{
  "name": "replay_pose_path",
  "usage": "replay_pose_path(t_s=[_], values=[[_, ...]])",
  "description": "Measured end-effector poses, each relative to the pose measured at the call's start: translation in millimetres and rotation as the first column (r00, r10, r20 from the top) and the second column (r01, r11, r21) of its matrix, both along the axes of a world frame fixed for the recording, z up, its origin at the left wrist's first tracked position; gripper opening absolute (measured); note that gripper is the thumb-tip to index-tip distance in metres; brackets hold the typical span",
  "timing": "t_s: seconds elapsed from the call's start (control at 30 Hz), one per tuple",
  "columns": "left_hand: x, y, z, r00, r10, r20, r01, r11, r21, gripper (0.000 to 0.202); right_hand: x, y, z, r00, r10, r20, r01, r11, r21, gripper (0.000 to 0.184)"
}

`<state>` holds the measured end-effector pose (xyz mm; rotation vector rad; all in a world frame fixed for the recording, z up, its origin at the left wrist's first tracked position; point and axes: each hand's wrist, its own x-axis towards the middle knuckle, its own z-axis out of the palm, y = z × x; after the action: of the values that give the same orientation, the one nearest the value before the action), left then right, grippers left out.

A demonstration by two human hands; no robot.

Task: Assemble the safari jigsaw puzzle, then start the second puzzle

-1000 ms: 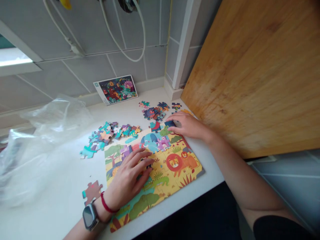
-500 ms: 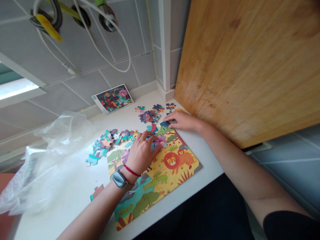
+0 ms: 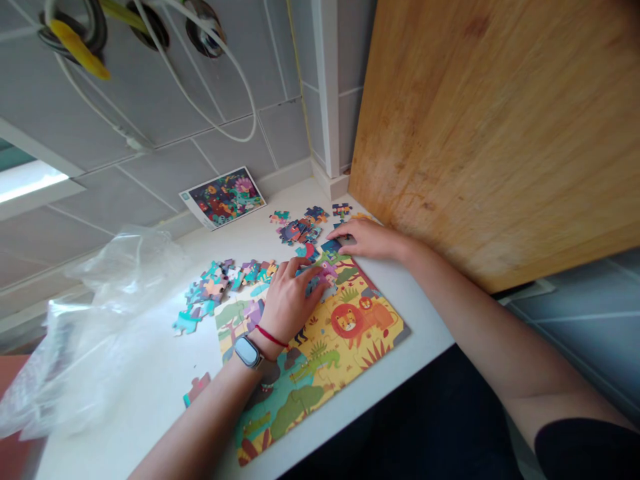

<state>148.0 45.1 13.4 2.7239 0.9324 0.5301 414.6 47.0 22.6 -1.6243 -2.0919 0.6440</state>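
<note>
While a large honey-coloured wooden board (image 3: 480,133) rises at the right beside a grey tiled wall (image 3: 165,180), a person works at a white countertop (image 3: 150,400) over a partly assembled cardboard jigsaw puzzle (image 3: 347,327) showing a lion, a crocodile and trees on yellow ground. A crumpled clear plastic bag (image 3: 100,333) lies at the left of the puzzle, and a small rectangular colourful picture card (image 3: 223,198) sits against the wall behind it. Two heaps of loose multicoloured puzzle pieces (image 3: 220,280) lie beyond the puzzle's far edge, with a single mauve-and-teal loose piece (image 3: 197,389) beside its left edge. The left hand (image 3: 287,307), wearing a grey smartwatch (image 3: 247,351) and a thin red cord bracelet (image 3: 270,336), rests on the puzzle's upper part, its fingers (image 3: 305,270) spread apart over the blue and pink animal pieces. The right hand (image 3: 373,240) lies at the puzzle's far corner, its fingers (image 3: 345,230) close together above a dark blue piece (image 3: 331,247); whether either hand grips a piece cannot be told.
</note>
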Motion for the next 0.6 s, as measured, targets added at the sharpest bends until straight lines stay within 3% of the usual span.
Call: replay_pose_path(t_s=[0.17,0.27,0.43,0.5,0.6], values=[[-6,-1,1.4,0.999,-0.041,-0.010,0.041,0.999,-0.029,0.026,0,0,-2.4,0.999,-0.012,-0.049,0.012,1.000,0.009,0.046],[-13,-2,5.1,0.996,-0.076,-0.040,0.073,0.995,-0.065,0.025,-2,1,-2.6,0.989,-0.097,-0.110,0.104,0.993,0.054,0.035],[-20,-5,10.2,0.988,-0.104,-0.110,0.092,0.989,-0.112,0.030,1,5,-0.8,0.914,-0.367,-0.176,0.398,0.896,0.196,0.027],[-21,-6,11.3,0.988,-0.103,-0.119,0.089,0.989,-0.117,0.030,3,6,-1.1,0.898,-0.410,-0.159,0.437,0.868,0.234,0.027],[-21,-7,12.0,0.987,-0.109,-0.115,0.097,0.989,-0.110,0.030,6,8,-3.4,0.903,-0.413,-0.113,0.429,0.869,0.249,0.027]])
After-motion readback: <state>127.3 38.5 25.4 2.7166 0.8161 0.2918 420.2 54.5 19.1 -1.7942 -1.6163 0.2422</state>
